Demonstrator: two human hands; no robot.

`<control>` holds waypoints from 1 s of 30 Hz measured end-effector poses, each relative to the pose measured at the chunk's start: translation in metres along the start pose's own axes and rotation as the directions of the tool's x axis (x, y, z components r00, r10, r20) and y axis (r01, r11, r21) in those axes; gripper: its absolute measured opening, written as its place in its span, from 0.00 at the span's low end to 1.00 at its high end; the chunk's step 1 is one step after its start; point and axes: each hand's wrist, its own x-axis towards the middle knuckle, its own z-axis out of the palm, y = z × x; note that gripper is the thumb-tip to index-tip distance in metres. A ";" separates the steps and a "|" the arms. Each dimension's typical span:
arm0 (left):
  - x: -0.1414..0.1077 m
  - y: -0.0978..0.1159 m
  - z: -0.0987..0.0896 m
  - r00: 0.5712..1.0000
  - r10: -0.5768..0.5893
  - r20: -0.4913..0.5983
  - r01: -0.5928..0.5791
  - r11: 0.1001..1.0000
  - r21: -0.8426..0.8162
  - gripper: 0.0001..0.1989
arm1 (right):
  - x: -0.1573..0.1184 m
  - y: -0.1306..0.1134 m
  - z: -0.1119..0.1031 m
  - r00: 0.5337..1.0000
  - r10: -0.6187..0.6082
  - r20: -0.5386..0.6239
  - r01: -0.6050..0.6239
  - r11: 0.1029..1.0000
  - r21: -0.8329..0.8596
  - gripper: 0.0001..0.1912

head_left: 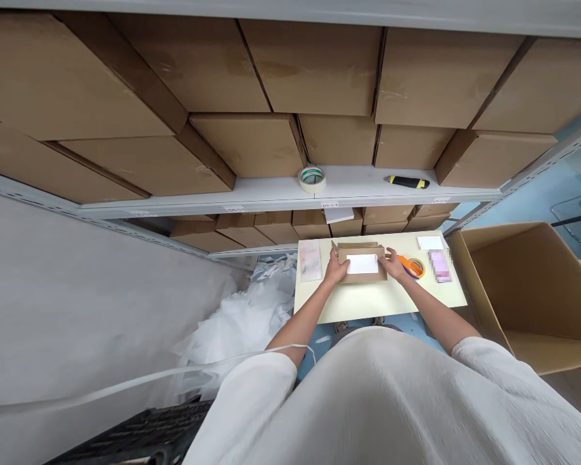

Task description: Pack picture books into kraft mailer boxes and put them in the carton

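A small brown cardboard box (365, 278) lies on the pale yellow table, its flap raised at the far side. On or in it is a white card (362, 264), with a small orange mark near its right end. My left hand (336, 268) grips the box's left side, the thumb reaching the card's edge. At the opposite side my right hand (392, 263) holds the box, fingers bent near the card's right end. Just right of that hand lies an orange tape dispenser (410, 265) with a roll of tape.
Pinkish flat packs (310, 261) and a pink-purple stack (439, 266) lie on the table (348, 307), near a white card pile (430, 243). Above, a shelf (271, 188) bears cartons, a tape roll (312, 179) and a utility knife (407, 182). A large open carton (537, 284) stands right.
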 end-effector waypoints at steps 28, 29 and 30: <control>-0.044 0.013 -0.037 0.973 0.158 -0.171 -0.110 0.959 0.260 0.31 | -0.024 0.013 -0.026 0.983 -0.183 -0.005 0.181 0.976 -0.124 0.28; -0.046 0.016 -0.038 0.954 0.244 -0.177 -0.179 0.931 0.318 0.28 | -0.024 0.011 -0.026 0.979 -0.204 -0.022 0.199 0.970 -0.140 0.27; -0.048 0.019 -0.039 0.933 0.323 -0.157 -0.248 0.896 0.370 0.25 | -0.024 0.009 -0.026 0.974 -0.221 -0.044 0.212 0.964 -0.159 0.26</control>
